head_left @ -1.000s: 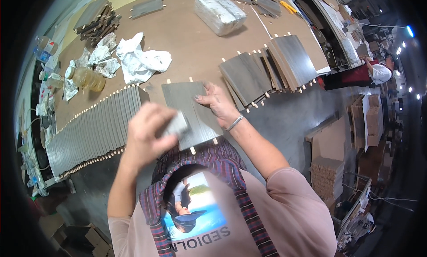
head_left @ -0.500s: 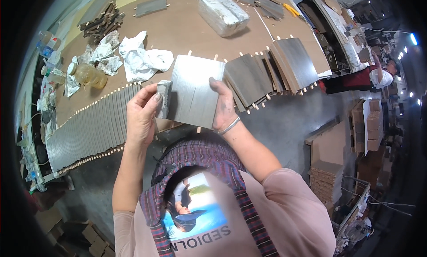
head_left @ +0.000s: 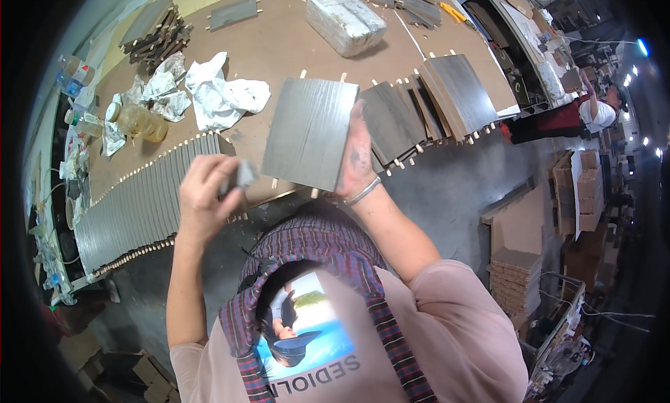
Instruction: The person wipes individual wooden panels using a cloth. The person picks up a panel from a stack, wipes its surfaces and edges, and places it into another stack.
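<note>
My right hand (head_left: 358,155) grips the right edge of a grey wood-grain panel (head_left: 307,134), its fingers hidden underneath. Pale dowels stick out of the panel's far and near ends. Off to the panel's left, my left hand (head_left: 207,193) is closed on a small grey block (head_left: 243,174), somewhat blurred and partly covered by the fingers. Beneath that hand runs a long row of similar panels (head_left: 139,207) standing on edge, dowels showing along both sides. To the right of the held panel, more grey panels (head_left: 457,89) lean against one another at the table edge.
White crumpled cloths (head_left: 222,89) and a jar of yellowish liquid (head_left: 143,122) lie on the brown table (head_left: 279,26). Farther back are a wrapped block (head_left: 347,23), a pile of panels (head_left: 155,33) and yellow-handled pliers (head_left: 453,12). Another person (head_left: 558,120) stands at far right.
My left hand has drawn the grey block off the panel, moving left and nearer to me. The panel has tilted, and my right thumb no longer lies on its top face.
</note>
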Available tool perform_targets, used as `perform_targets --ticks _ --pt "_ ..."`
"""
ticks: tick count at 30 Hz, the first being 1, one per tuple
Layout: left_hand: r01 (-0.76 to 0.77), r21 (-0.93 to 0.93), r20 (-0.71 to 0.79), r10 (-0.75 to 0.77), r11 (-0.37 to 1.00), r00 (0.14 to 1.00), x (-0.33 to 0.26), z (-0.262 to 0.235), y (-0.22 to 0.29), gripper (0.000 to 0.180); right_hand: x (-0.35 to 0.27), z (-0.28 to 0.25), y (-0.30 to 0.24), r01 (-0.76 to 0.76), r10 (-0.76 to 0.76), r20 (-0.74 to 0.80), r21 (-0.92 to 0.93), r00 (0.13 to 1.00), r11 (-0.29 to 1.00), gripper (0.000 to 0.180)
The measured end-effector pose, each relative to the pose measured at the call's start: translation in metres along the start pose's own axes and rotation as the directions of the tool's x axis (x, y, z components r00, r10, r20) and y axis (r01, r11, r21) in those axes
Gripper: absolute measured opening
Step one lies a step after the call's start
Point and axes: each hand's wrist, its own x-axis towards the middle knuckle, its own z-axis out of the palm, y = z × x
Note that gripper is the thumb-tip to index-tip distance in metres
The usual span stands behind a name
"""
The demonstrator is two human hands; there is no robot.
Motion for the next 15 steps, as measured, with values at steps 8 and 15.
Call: perform_targets --ticks 8,15 --pt "-0.098 -0.171 -0.071 0.087 0.980 0.994 0.018 0.007 0.053 0.039 0.005 -0.001 0.020 -0.107 0.107 0.015 0.032 0.994 0.994 0.070" --pt "-0.230 -0.114 -0.037 0.227 0.967 0.973 0.047 0.017 0.054 0.042 -0.008 -0.007 0.043 -0.273 0.274 -0.004 0.079 0.962 0.959 0.064"
